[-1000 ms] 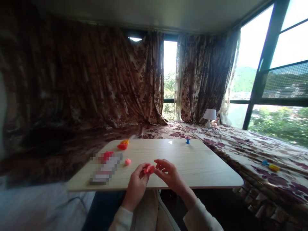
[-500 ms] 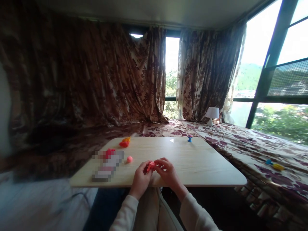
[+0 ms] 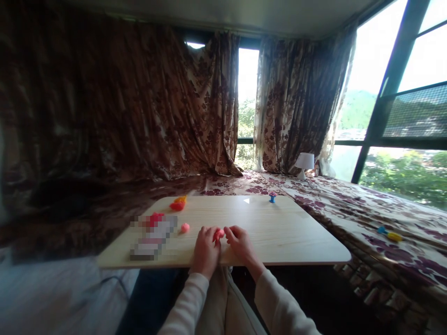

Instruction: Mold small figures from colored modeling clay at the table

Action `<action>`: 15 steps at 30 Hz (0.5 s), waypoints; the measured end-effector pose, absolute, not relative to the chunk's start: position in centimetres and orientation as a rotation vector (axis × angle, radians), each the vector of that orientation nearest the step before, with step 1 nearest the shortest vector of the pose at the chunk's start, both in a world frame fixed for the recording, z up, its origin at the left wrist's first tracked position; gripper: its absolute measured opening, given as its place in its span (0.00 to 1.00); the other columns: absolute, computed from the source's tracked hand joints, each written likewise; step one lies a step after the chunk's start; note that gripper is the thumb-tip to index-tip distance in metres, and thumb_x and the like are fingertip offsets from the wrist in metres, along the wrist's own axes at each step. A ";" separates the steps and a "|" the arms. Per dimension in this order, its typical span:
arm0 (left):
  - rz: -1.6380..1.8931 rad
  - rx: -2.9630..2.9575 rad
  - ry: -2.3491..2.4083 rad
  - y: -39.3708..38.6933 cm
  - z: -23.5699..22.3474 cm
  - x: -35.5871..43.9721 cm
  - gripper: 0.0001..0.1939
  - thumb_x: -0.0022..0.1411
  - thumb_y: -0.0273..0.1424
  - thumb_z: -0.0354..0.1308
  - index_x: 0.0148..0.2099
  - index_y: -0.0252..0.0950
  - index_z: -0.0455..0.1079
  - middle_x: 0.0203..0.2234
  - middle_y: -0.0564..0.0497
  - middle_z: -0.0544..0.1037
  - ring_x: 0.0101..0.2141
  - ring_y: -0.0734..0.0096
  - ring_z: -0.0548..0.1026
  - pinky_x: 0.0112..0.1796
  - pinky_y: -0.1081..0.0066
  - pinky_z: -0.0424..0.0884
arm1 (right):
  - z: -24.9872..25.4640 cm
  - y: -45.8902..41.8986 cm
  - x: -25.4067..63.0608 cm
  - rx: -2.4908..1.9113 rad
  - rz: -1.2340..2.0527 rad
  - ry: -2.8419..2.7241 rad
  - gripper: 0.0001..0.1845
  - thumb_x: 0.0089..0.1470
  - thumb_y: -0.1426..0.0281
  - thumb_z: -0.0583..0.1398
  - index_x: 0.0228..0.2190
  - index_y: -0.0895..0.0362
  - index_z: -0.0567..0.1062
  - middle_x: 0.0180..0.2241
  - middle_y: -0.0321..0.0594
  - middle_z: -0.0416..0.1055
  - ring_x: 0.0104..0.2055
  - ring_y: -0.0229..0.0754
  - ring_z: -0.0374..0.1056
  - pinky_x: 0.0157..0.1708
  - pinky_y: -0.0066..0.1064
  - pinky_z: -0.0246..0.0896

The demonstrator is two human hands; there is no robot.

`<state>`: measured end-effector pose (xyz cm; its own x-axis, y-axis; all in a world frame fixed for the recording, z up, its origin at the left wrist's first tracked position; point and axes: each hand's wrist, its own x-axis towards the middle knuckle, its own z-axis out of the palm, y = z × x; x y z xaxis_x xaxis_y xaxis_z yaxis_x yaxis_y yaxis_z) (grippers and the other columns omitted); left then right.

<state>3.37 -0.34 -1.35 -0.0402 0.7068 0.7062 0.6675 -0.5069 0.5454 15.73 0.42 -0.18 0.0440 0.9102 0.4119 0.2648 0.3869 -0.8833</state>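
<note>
Over the near edge of the table, my left hand (image 3: 206, 249) is closed around a small pink-red lump of modelling clay (image 3: 219, 234), irregular in shape. Facing it from the right, my right hand (image 3: 240, 244) has its fingers curled, with thumb and fingertips at the clay's right side. The exact contact there is too small to make out. A round pink clay ball (image 3: 185, 228) lies on the wooden tabletop (image 3: 286, 237), left of my hands.
Farther left are a red piece (image 3: 155, 219) and a pixelated flat box (image 3: 153, 239). An orange-yellow item (image 3: 178, 203) lies at the back left, a blue mushroom-like toy (image 3: 272, 197) at the back right. A white lamp (image 3: 305, 164) stands beyond; a blue-yellow item (image 3: 393, 236) lies at right.
My fingers have shifted around the clay, and its shape now looks more compact. My right hand's fingers have curled in more. The view has moved slightly; the things on the table stay put.
</note>
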 end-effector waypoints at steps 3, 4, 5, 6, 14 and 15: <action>1.596 2.151 1.614 -0.4 -1.4 3.6 0.14 0.51 0.20 0.50 0.39 0.39 0.66 0.32 0.50 0.68 0.36 0.65 0.69 0.39 0.64 0.68 | -0.2 0.5 15.5 -1.073 0.775 -1.416 0.18 0.49 0.56 0.56 0.23 0.59 0.72 0.20 0.39 0.70 0.22 0.39 0.66 0.23 0.30 0.60; 1.585 2.149 1.622 -0.5 -1.4 3.7 0.13 0.51 0.21 0.50 0.39 0.40 0.66 0.33 0.50 0.68 0.36 0.64 0.69 0.39 0.64 0.68 | -0.1 0.5 15.4 -1.047 0.817 -1.395 0.18 0.48 0.55 0.57 0.24 0.59 0.72 0.21 0.40 0.71 0.22 0.39 0.66 0.23 0.30 0.61; 1.579 2.147 1.614 -0.5 -1.4 3.8 0.13 0.52 0.22 0.50 0.39 0.40 0.66 0.33 0.50 0.68 0.36 0.64 0.69 0.39 0.64 0.68 | -0.1 0.6 15.3 -1.021 0.853 -1.382 0.18 0.47 0.55 0.58 0.25 0.59 0.72 0.22 0.40 0.72 0.23 0.39 0.67 0.24 0.30 0.62; 1.577 2.143 1.585 -0.6 -1.3 3.8 0.13 0.52 0.22 0.50 0.40 0.40 0.67 0.33 0.50 0.68 0.37 0.64 0.69 0.39 0.64 0.68 | 0.0 0.6 15.3 -0.998 0.879 -1.373 0.18 0.46 0.55 0.59 0.25 0.59 0.72 0.22 0.40 0.72 0.23 0.40 0.67 0.24 0.30 0.63; 1.592 1.302 1.155 -0.4 -0.3 3.2 0.18 0.50 0.27 0.56 0.46 0.36 0.66 0.42 0.47 0.71 0.37 0.69 0.72 0.36 0.70 0.69 | 0.5 0.6 16.1 -0.916 0.992 -1.221 0.19 0.38 0.56 0.64 0.27 0.60 0.73 0.24 0.39 0.73 0.24 0.38 0.66 0.22 0.28 0.60; 1.548 1.182 1.115 -0.3 0.0 3.2 0.18 0.51 0.31 0.57 0.45 0.35 0.66 0.41 0.46 0.73 0.36 0.70 0.73 0.35 0.71 0.69 | 0.6 0.5 16.1 -0.894 1.006 -1.226 0.19 0.37 0.57 0.64 0.27 0.60 0.74 0.23 0.38 0.73 0.23 0.37 0.66 0.23 0.28 0.60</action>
